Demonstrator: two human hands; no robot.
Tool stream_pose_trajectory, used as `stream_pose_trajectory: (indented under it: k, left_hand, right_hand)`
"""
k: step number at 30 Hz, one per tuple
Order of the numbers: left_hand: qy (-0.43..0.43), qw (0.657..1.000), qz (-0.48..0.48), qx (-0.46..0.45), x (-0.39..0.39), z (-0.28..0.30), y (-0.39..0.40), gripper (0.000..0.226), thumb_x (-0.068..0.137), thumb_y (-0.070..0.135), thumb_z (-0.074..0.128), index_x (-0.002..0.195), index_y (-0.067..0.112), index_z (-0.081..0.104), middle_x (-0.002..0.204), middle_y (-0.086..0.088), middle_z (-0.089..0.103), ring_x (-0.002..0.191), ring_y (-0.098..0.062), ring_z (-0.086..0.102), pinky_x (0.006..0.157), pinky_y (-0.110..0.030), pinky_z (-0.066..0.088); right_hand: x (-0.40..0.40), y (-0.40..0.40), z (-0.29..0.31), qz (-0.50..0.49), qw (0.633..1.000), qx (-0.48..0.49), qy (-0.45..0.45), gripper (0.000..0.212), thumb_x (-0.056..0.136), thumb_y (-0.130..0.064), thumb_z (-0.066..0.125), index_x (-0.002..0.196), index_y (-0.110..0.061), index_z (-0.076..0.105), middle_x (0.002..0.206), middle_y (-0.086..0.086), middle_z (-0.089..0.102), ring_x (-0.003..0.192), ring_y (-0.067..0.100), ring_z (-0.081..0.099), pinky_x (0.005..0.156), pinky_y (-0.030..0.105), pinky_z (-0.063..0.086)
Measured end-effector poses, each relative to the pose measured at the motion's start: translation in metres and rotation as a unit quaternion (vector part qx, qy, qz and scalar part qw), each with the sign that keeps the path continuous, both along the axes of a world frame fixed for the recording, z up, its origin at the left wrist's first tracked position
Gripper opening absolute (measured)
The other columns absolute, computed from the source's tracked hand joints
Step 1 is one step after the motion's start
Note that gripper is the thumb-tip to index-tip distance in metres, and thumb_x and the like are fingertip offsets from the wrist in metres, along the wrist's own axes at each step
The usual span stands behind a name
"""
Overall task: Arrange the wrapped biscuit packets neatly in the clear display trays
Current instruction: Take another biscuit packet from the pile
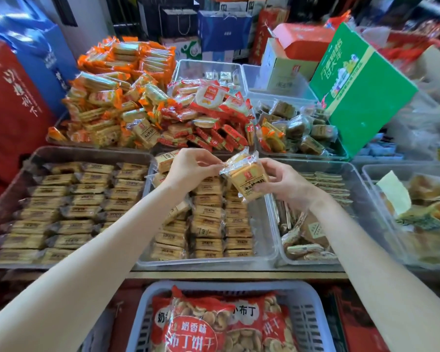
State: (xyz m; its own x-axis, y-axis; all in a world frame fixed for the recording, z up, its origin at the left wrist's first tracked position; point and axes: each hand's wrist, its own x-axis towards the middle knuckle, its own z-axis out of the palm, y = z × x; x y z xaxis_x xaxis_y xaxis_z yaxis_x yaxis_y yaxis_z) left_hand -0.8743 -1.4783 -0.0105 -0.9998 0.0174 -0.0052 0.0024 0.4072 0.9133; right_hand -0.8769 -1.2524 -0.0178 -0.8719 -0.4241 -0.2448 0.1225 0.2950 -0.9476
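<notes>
A wrapped biscuit packet (247, 177) is held up over the middle clear tray (264, 255). My right hand (287, 185) grips its lower right side. My left hand (194, 168) pinches the crimped wrapper end at its upper left. Below, the middle tray holds neat rows of like packets (208, 224), with a few loose ones lying askew at its far left. The left tray (15, 174) is filled with darker wrapped packets in rows.
Piles of orange packets (112, 97) and red packets (208, 118) lie behind the trays. A right tray (353, 174) holds mixed packets. A green box (358, 90) leans at the back right. A grey basket (148, 301) of big red bags sits nearest me.
</notes>
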Motion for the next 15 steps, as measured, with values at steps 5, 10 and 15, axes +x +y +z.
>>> stream_pose_trajectory:
  k: [5,10,15]
  left_hand:
    - [-0.075,0.975,0.027,0.206,0.013,0.021,-0.009,0.005,0.079,0.007,0.072,0.077,0.007,0.068,0.075,-0.005,0.069,0.057,-0.006,0.066,0.058,-0.014,0.051]
    - [-0.09,0.971,-0.013,0.221,0.024,0.039,-0.024,0.005,0.079,0.008,0.072,0.079,0.008,0.067,0.072,-0.005,0.071,0.059,-0.009,0.067,0.058,-0.015,0.054]
    - [0.025,0.994,-0.101,-0.034,0.025,0.053,-0.026,0.013,0.077,0.022,0.075,0.087,0.025,0.069,0.089,0.011,0.069,0.082,-0.003,0.066,0.076,-0.021,0.053]
  right_hand:
    - [0.007,-0.013,0.024,0.009,1.0,0.017,0.025,0.058,0.072,-0.017,0.074,0.125,-0.021,0.051,0.113,0.0,0.069,0.106,0.014,0.065,0.099,0.035,0.043]
    - [0.014,-0.017,0.041,0.027,0.999,0.029,0.03,0.052,0.079,-0.008,0.071,0.125,-0.021,0.051,0.114,-0.001,0.068,0.106,0.011,0.064,0.087,0.021,0.046]
    - [0.021,-0.02,0.049,0.04,0.997,0.05,0.043,0.055,0.076,-0.009,0.074,0.124,-0.025,0.053,0.115,0.001,0.068,0.107,0.011,0.064,0.094,0.027,0.045]
